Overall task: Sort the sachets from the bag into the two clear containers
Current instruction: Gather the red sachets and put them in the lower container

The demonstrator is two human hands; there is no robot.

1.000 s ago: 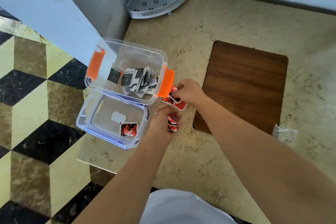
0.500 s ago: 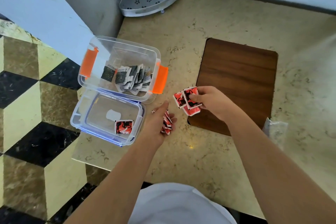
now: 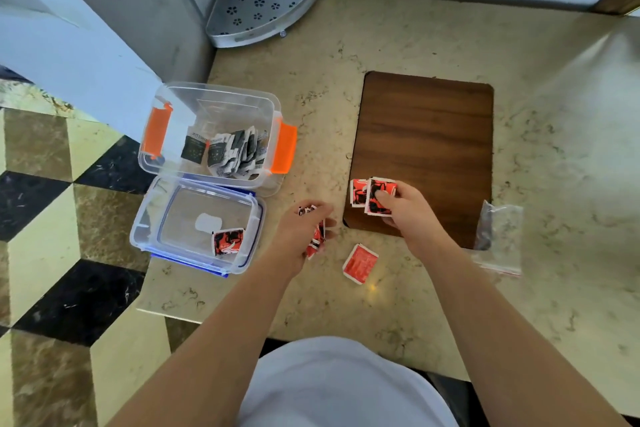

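My right hand (image 3: 405, 210) grips a few red sachets (image 3: 372, 193) over the near left corner of a brown board (image 3: 426, 135). My left hand (image 3: 299, 236) holds a small bundle of red sachets (image 3: 317, 236) just right of the containers. One red sachet (image 3: 360, 263) lies loose on the counter between my hands. The clear container with orange clips (image 3: 162, 163) holds several dark grey sachets (image 3: 232, 152). In front of it, the blue-rimmed clear container (image 3: 149, 218) holds one red sachet (image 3: 227, 242). The clear bag (image 3: 500, 239) lies right of the board.
A grey perforated corner shelf (image 3: 263, 0) stands at the back left of the marble counter (image 3: 415, 31). The counter's left edge runs under the containers, with a patterned floor (image 3: 52, 253) below. A wall closes the back.
My right hand has drawn away from the orange-clipped container to the board with its sachets. One red sachet now lies on the counter. My left hand has stayed roughly where it was.
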